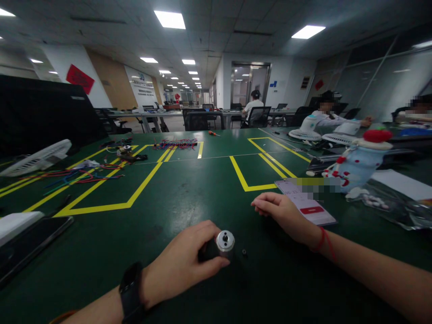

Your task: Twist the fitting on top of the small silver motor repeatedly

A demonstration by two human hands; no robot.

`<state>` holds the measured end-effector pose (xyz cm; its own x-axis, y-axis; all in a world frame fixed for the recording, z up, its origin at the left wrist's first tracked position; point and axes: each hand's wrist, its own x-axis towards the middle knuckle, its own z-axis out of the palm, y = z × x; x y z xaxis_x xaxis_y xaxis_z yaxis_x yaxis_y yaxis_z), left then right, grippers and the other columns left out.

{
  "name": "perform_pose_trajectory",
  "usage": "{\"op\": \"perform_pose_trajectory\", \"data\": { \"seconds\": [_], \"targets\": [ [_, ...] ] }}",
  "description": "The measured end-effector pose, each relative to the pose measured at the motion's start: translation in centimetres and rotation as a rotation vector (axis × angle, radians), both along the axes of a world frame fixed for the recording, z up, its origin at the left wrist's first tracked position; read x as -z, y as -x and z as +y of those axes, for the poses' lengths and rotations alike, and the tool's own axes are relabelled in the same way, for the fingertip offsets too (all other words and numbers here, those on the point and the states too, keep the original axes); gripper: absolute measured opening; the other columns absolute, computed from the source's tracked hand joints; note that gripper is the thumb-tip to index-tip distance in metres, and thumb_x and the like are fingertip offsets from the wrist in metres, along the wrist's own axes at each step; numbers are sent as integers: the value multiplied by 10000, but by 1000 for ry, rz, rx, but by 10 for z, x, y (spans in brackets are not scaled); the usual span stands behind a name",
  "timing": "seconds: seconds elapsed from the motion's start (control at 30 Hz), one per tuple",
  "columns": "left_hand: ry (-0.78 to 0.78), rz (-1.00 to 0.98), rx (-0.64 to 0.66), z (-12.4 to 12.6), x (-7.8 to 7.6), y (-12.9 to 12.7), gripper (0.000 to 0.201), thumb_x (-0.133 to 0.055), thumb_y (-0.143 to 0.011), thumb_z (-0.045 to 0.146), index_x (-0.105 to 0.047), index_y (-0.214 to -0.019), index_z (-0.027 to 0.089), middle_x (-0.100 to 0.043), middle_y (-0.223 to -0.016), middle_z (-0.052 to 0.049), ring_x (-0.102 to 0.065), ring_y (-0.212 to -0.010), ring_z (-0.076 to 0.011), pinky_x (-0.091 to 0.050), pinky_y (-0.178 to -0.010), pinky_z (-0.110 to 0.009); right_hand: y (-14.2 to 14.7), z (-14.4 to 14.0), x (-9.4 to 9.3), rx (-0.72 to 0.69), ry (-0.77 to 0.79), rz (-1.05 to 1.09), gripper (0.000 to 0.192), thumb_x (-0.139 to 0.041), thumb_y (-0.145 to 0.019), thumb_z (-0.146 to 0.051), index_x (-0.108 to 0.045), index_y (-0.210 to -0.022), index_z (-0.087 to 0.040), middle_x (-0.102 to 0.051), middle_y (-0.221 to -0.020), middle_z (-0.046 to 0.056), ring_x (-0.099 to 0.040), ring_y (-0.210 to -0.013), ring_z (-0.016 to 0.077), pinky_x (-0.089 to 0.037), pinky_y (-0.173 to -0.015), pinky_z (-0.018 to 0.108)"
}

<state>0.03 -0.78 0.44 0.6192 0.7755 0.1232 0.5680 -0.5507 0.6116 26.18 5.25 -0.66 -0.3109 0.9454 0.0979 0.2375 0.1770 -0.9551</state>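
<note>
My left hand (189,256), with a black watch on the wrist, is closed round a small silver cylindrical motor (225,242). The motor stands upright, and its round end with dark holes faces up. Just right of it lies a tiny dark part (244,253) on the green table (189,189). My right hand (281,213), a red string on its wrist, is raised beside a phone (312,207) with a lit screen. Its fingers are pressed together; whatever the fingertips may hold is too small or hidden to make out.
Yellow tape (97,209) marks areas on the table. Loose coloured wires (81,175) lie at left, near a dark phone (37,245). Further off are a wire bundle (177,143) and an orange screwdriver (213,133). A blue cup-like figure (361,164) stands at right, with people seated beyond.
</note>
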Motion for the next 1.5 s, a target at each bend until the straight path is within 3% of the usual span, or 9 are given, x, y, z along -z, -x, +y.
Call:
{"op": "perform_pose_trajectory", "data": {
  "seconds": [0.07, 0.17, 0.33, 0.4, 0.67, 0.97, 1.07, 1.27, 1.5],
  "targets": [
    [-1, 0, 0, 0, 0, 0, 133, -637, -870, 294, -556, -912, 199, -573, -890, -5, -509, -768, -172, -368, -654, -266, -1, 3, 3, 49, 24, 23, 284, -595, -858, -410, -659, -888, -134, -609, -771, 14, -544, -685, 129, -434, -637, 278],
    [3, 0, -1, 0, 0, 1, 143, -638, -868, 307, -556, -916, 200, -572, -891, -5, -512, -771, -173, -369, -653, -267, 1, -1, 0, -13, -1, -63, 272, -584, -868, -403, -663, -912, -146, -624, -803, 18, -561, -724, 136, -443, -665, 283],
    [6, 18, -14, 0, 0, 0, 141, -653, -857, 291, -560, -905, 198, -561, -871, 7, -507, -757, -164, -360, -636, -261, 8, -18, -12, -357, -259, -370, 190, -716, -770, -324, -708, -919, -206, -611, -957, 30, -571, -855, 168, -446, -763, 316],
    [1, 23, -17, 0, 0, 0, 139, -648, -859, 295, -561, -895, 194, -558, -860, 5, -506, -752, -165, -358, -630, -261, 11, -23, -14, -419, -374, -463, 142, -748, -742, -302, -726, -857, -221, -591, -969, 25, -562, -910, 181, -428, -830, 342],
    [-18, 2, -11, 0, 1, -1, 136, -647, -858, 286, -554, -897, 195, -569, -868, 5, -512, -750, -165, -359, -622, -256, 38, -36, -26, -236, -440, -194, 62, -680, -823, -237, -677, -866, -192, -539, -942, 23, -547, -862, 145, -459, -746, 273],
    [-22, 9, -4, 1, 3, -1, 151, -649, -859, 294, -556, -921, 191, -574, -880, 6, -518, -761, -164, -370, -650, -261, 47, -43, -33, -269, -498, -266, 74, -672, -808, -191, -695, -878, -188, -559, -963, 34, -554, -897, 159, -445, -805, 297],
    [-18, 13, -12, 1, 3, -1, 151, -654, -854, 295, -558, -910, 193, -571, -868, 9, -512, -745, -161, -365, -638, -257, 40, -35, -31, -188, -436, -207, 91, -632, -846, -246, -682, -881, -179, -584, -939, 38, -557, -874, 162, -443, -760, 292],
    [-2, 3, -10, -1, 0, 0, 129, -663, -848, 265, -561, -895, 200, -566, -876, 14, -512, -763, -160, -363, -645, -251, 18, -3, -6, 122, -19, -5, 238, -589, -866, -375, -664, -853, -149, -571, -714, -2, -497, -621, 117, -387, -574, 259],
    [-4, -12, 3, 1, 1, -1, 126, -663, -854, 251, -562, -914, 205, -569, -887, 15, -509, -770, -159, -362, -663, -255, 14, 1, 6, 117, 1, 9, 253, -588, -863, -388, -671, -866, -149, -593, -742, 1, -514, -644, 117, -408, -597, 257]
  ]
}}
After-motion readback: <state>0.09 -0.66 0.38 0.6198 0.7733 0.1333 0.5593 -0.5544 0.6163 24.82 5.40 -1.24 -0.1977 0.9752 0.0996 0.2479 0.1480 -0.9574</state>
